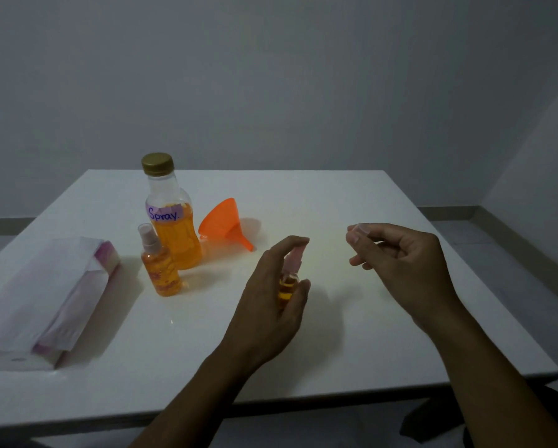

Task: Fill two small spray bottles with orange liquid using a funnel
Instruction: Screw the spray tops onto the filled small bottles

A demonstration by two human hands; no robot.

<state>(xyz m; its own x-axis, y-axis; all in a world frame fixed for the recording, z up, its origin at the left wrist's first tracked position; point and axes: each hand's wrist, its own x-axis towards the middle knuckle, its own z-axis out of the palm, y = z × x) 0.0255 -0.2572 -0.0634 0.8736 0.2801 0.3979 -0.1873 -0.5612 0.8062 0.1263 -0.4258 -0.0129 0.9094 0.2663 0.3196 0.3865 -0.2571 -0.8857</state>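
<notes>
My left hand (271, 295) grips a small spray bottle (289, 286) holding orange liquid, its index finger lying over the pink spray head. My right hand (400, 257) is raised to the right of it and pinches a small clear cap (361, 228) between thumb and fingertips. A second small spray bottle (159, 263), full of orange liquid and capped, stands on the white table (351, 195). Behind it stands a large bottle (171, 215) labelled "Spray", half full of orange liquid, with a gold lid on. An orange funnel (226, 224) lies on its side to the right of the large bottle.
A white and pink paper packet (45, 299) lies on the table's left side. The table's front edge runs just below my forearms. A grey wall stands behind the table, and floor shows to the right.
</notes>
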